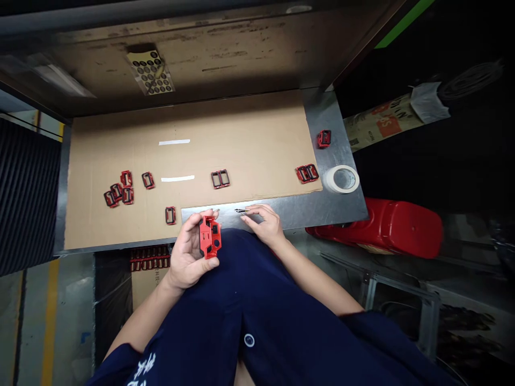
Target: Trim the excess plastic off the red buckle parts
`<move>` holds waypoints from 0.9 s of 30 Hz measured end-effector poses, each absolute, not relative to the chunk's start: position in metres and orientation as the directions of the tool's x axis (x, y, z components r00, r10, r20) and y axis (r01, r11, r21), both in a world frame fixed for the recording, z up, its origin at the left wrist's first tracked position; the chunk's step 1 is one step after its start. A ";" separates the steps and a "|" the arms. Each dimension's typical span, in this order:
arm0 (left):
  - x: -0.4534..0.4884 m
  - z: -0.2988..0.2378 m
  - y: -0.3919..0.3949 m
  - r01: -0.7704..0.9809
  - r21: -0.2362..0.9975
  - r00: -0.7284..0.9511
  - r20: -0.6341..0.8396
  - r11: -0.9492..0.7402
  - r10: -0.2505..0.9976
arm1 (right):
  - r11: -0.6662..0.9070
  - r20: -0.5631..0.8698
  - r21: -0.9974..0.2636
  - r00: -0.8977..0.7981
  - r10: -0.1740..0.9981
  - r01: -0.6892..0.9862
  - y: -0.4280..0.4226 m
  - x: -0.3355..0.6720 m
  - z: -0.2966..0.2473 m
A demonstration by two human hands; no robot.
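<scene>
My left hand (189, 252) is closed around a red and black plastic part (210, 237), held upright just in front of the table's near edge. My right hand (265, 222) rests on the bare metal strip of the table (289, 209), its fingertips pinching a small thin dark object (240, 211) that I cannot make out. Both hands sit close together above my dark blue clothing.
A cardboard sheet (241, 139) covers the table. Several red and black parts lie on it: a cluster (119, 190) at left, a single part (170, 215), a pair (220, 178), another pair (307, 173), one part (324, 139). A tape roll (341, 179) sits right. A red container (386, 228) stands below. A box of parts (148, 260) sits under the table.
</scene>
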State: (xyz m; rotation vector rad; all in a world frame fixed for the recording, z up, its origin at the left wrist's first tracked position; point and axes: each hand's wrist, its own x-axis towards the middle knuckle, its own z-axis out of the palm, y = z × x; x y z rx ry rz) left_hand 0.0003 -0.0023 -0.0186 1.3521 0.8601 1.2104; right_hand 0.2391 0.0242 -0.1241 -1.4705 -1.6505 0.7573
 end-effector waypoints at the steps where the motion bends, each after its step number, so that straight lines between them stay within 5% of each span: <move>1: 0.000 -0.018 -0.002 -0.140 0.977 0.223 0.189 -0.160 0.956 | 0.142 0.147 -0.837 -0.034 0.989 0.528 0.026 0.241 -0.138; 10: -0.001 -0.018 -0.003 -0.116 0.976 0.235 0.208 -0.185 0.950 | 0.039 -0.008 -0.843 -0.086 0.996 0.536 0.022 0.241 -0.163; 15: 0.000 -0.018 -0.003 -0.050 0.964 0.266 0.266 -0.262 0.927 | -0.003 -0.066 -0.917 -0.143 0.987 0.400 0.022 0.230 -0.084; 19: 0.001 -0.020 -0.001 0.097 0.905 0.288 0.372 -0.413 0.882 | -0.051 -0.062 -0.998 -0.400 0.914 0.038 0.022 0.215 -0.003; 27: -0.002 -0.010 0.000 0.334 0.661 0.358 0.571 -0.672 0.739 | 0.020 -0.056 -0.976 -0.342 0.938 0.215 0.023 0.198 0.037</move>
